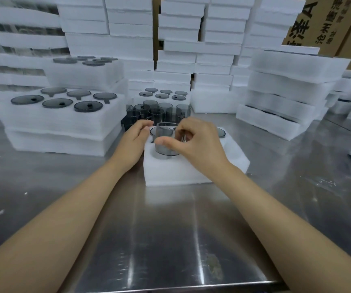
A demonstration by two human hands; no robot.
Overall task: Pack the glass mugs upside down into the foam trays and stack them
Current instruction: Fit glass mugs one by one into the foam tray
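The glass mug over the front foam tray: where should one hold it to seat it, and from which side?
Grip the glass mug by its upper wall, coming from above, as the right hand does: thumb near, fingers far. Its lower end must enter the snug pocket of the foam tray, so low fingers would likely catch.

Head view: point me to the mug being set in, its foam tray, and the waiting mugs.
held mug (168,149): head view, lower side wall.
foam tray (170,173): head view, bare front wall.
waiting mugs (165,109): head view, side of a middle mug.
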